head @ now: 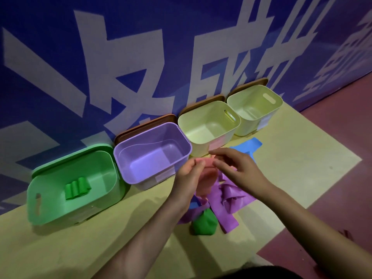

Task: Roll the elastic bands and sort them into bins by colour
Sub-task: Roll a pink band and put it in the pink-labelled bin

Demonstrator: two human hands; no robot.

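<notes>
Both hands work above the pile: the left hand (188, 174) pinches the upper edge of a pink flat elastic band (207, 178), which hangs limp from it, while the right hand (239, 168) meets that same edge with thumb and fingertips, apparently pinching it too. Nearest the viewer, a green elastic band (204, 223) lies bunched on the yellow surface (120, 234), touching tangled purple elastic bands (227, 200) beneath the hands; a blue elastic band (249, 147) lies just beyond. Judged thin, light, soft and stretchy, the pink band should be held flat at one short end and rolled under light tension; slack rolls will likely spring open. Farther off stand four plastic bins against the blue wall: a green bin (40, 208) holding a loosely rolled green band (77, 189), a purple bin (181, 146), and two pale yellow-green bins (231, 115).
</notes>
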